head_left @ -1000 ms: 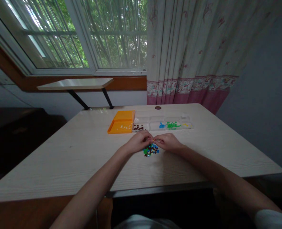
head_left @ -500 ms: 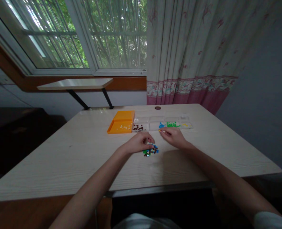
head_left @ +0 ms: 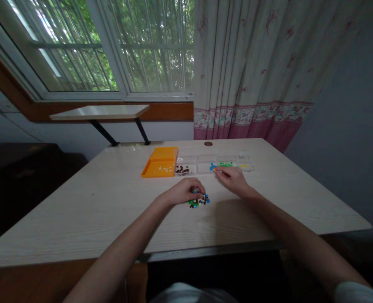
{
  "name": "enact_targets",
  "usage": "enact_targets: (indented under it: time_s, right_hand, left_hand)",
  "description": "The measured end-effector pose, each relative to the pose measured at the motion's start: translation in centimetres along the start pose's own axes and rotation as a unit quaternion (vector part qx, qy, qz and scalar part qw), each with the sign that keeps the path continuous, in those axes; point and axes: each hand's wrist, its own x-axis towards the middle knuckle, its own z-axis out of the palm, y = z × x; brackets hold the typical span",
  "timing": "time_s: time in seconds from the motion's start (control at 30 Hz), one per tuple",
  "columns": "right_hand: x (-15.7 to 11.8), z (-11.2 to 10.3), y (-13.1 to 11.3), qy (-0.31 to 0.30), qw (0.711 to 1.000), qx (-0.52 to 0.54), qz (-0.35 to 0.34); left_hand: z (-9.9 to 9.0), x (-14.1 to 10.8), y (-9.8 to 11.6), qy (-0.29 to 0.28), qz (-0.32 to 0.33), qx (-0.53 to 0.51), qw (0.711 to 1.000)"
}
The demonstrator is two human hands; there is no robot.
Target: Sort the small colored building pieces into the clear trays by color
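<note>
Right hand (head_left: 232, 178): thumb and fingertips pinched together on a tiny piece (head_left: 214, 170), its shape too small to tell, at the near edge of the tray by the blue bits.
Left hand (head_left: 184, 191): fingers curled over the pile; whether they grip anything, I cannot tell.
Pile (head_left: 202, 201): green, blue and brown bits on the table, partly hidden by the left fingers.
Tray (head_left: 206, 158): clear, divided; front row, left to right: brown bits (head_left: 182, 169), blue bits (head_left: 211, 166), green bits (head_left: 225, 164), yellow bits (head_left: 243, 166).
In the way: right hand covers part of the green bits.
Case (head_left: 164, 152): orange, open, beside the tray's left end; white bits (head_left: 165, 169) in its near half.
Table (head_left: 117, 210): pale wood; dark disc (head_left: 208, 144) near the far edge.
Shelf (head_left: 101, 111): far left, on black legs.
</note>
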Motion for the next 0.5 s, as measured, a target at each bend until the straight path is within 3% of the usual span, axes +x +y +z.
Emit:
enact_targets:
  time_s: [0.1,0.23,0.4,0.5]
  right_hand:
    - [0.2,-0.4,0.4,-0.022,1.0,-0.009,0.007]
    - [1.0,-2.1,2.1,-0.116,0.988,-0.088,0.059]
    - [1.3,-5.0,5.8,-0.205,0.92,-0.236,0.238]
    - [0.9,-5.8,7.7,-0.24,0.884,-0.267,0.299]
  left_hand:
    - [0.0,0.1,0.0,0.032,-0.024,0.0,0.999]
    - [-0.1,0.2,-0.3,0.063,-0.045,0.009,0.997]
    - [0.0,0.2,-0.5,0.104,-0.051,0.02,0.993]
    - [0.1,0.3,-0.5,0.136,-0.062,0.013,0.989]
